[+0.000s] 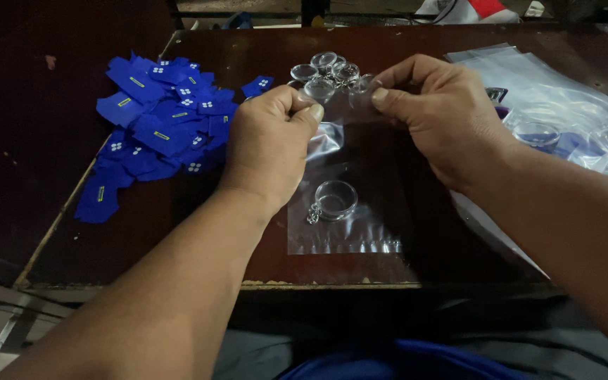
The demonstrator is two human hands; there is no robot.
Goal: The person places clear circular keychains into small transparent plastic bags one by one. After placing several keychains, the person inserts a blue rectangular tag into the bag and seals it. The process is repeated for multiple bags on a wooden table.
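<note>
Fingers of your left hand [270, 137] and right hand [436, 116] were pinched on the top edge of a clear plastic bag [343, 222], likely stretching its mouth taut. Below your grip, a clear round keyring case [333, 200] lay inside the bag. Just beyond your fingertips sat more clear cases [326, 70]; left of them, blue labels [156, 127]. Whether the mouth was sealed stayed unclear.

blue tags [156, 123] left | clear domes [325, 70] | spare bags [557, 98] right
</note>
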